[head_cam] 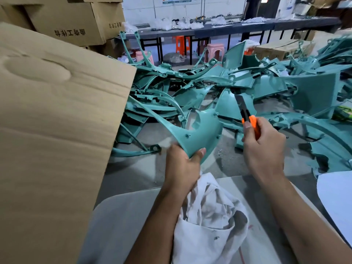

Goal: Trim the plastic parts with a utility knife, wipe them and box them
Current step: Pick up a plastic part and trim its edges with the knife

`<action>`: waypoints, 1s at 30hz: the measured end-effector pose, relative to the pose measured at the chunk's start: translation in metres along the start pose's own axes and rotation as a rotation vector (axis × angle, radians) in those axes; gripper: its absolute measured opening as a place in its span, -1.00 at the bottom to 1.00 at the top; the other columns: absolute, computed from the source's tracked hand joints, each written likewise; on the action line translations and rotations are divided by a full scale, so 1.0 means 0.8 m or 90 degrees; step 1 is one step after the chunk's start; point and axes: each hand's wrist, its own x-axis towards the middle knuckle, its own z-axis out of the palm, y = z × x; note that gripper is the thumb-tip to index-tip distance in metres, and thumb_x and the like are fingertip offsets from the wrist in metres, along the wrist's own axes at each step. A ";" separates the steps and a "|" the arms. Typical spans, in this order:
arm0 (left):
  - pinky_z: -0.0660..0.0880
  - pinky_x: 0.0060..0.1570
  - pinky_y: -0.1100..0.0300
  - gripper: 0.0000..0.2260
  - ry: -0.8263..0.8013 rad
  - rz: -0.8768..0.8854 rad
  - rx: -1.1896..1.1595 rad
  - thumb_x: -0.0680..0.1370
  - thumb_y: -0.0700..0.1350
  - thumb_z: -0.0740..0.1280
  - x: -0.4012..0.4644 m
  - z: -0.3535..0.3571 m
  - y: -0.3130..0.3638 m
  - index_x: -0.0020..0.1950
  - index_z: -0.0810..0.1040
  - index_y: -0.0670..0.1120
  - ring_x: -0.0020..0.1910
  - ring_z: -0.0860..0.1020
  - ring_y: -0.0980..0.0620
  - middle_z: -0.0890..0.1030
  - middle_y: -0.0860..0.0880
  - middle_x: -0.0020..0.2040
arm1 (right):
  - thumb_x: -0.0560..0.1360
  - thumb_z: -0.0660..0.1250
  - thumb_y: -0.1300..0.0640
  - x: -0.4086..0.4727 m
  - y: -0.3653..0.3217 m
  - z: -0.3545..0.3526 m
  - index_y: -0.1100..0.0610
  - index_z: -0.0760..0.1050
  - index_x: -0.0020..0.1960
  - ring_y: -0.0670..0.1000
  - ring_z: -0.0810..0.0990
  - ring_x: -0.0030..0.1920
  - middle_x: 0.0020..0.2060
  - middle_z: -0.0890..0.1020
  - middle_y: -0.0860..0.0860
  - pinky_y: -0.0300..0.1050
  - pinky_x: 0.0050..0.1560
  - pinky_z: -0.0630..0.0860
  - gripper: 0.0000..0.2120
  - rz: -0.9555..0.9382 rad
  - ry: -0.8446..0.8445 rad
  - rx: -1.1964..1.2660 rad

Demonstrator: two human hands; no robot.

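My left hand (182,164) grips the lower corner of a teal plastic part (200,130), a curved panel with a long thin arm running up to the left. My right hand (264,147) grips an orange utility knife (247,113) with its blade out, pointing up and away, to the right of the panel and apart from it. A stained white cloth (211,212) lies in my lap under my left wrist. A large cardboard box flap (53,121) fills the left side.
A big heap of teal plastic parts (238,82) covers the floor ahead and to the right. Stacked cardboard boxes (72,21) stand at the back left. A long dark table (228,29) with pink and orange stools under it crosses the back.
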 end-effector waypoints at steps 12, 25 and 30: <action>0.53 -0.13 0.39 -0.79 -0.145 -0.145 -0.130 0.54 -0.24 0.48 -0.005 0.017 0.006 -0.14 0.68 0.09 -0.19 0.66 0.33 0.72 0.25 -0.19 | 0.71 0.18 -0.06 0.001 -0.001 -0.003 0.05 0.43 -0.04 0.13 0.47 -0.34 -0.37 0.51 0.02 0.00 -0.29 0.33 -0.76 0.050 0.045 -0.014; 0.55 0.25 -0.23 -0.61 0.112 -0.262 -0.401 0.48 -0.43 0.44 0.011 0.014 -0.017 0.24 0.51 -0.14 0.10 0.69 -0.17 0.73 -0.11 0.06 | 0.71 0.22 -0.01 -0.011 -0.017 0.016 0.08 0.53 -0.07 0.15 0.59 -0.30 -0.34 0.63 0.08 0.02 -0.30 0.48 -0.75 0.058 -0.182 0.017; 0.56 0.24 -0.20 -0.61 0.134 -0.256 -0.405 0.49 -0.42 0.45 0.011 0.014 -0.017 0.29 0.51 -0.24 0.11 0.68 -0.20 0.72 -0.16 0.09 | 0.70 0.24 -0.01 -0.006 -0.011 0.016 0.10 0.57 -0.10 0.23 0.62 -0.24 -0.32 0.65 0.14 0.07 -0.19 0.54 -0.72 0.144 -0.272 0.002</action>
